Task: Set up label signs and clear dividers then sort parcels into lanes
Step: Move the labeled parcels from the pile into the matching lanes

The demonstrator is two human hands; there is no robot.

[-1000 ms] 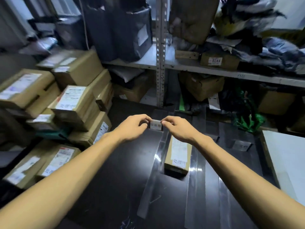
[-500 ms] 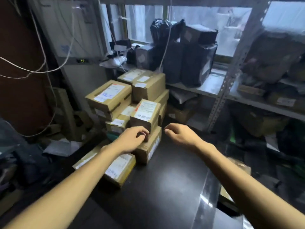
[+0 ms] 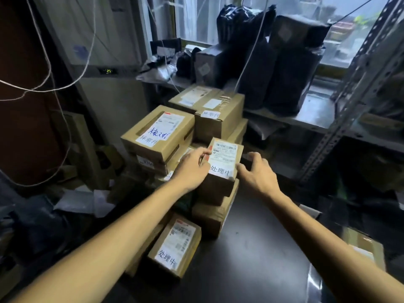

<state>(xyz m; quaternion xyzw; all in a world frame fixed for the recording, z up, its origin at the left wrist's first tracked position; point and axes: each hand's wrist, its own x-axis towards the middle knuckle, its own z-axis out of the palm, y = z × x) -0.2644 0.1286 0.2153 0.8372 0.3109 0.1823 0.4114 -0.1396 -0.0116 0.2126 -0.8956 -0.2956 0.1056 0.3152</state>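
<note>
Cardboard, taped and square-edged, the small box [image 3: 224, 162] sits on top of a pile of boxes [image 3: 214, 215] at the far left of the dark surface [image 3: 251, 248], with a white label covering most of its lid. It looks light and stiff enough to lift between two hands. The paper label is probably slicker than the bare board, so the plain side walls seem the better hold. The left hand [image 3: 192, 169] lies against its left edge with fingers bent at the corner; whether they actually grip cannot be told. The right hand [image 3: 259, 174] is at the right edge, fingers spread and loose, holding nothing, the thumb about touching the wall. Because the box is perched on others, lifting it straight up rather than dragging should keep the pile from shifting. Just to its left stands a bigger box [image 3: 157, 132] with a handwritten label, close to the left knuckles. Another labelled box [image 3: 175, 248] lies nearer, beside the left forearm. Black wrapped parcels [image 3: 284, 73] crowd the shelf [image 3: 314, 112] behind, and loose cords [image 3: 43, 73] hang at left.
</note>
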